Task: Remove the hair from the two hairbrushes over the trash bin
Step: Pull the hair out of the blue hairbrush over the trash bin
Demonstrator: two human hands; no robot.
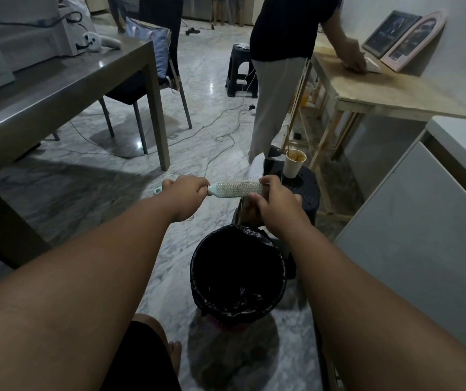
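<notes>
Marble floor with black-lined trash bin [239,273] below: left hand [188,190] fisted around the handle holds a pale-green hairbrush [237,187] level above and beyond the bin while right hand [272,200] pinches at its far bristles, first-brush cleaning apparently underway, next requiring hair pulled free and dropped binward.

Mint-green hairbrush [236,189], black-lined trash bin [239,270], grey-veined marble floor [91,198].
</notes>
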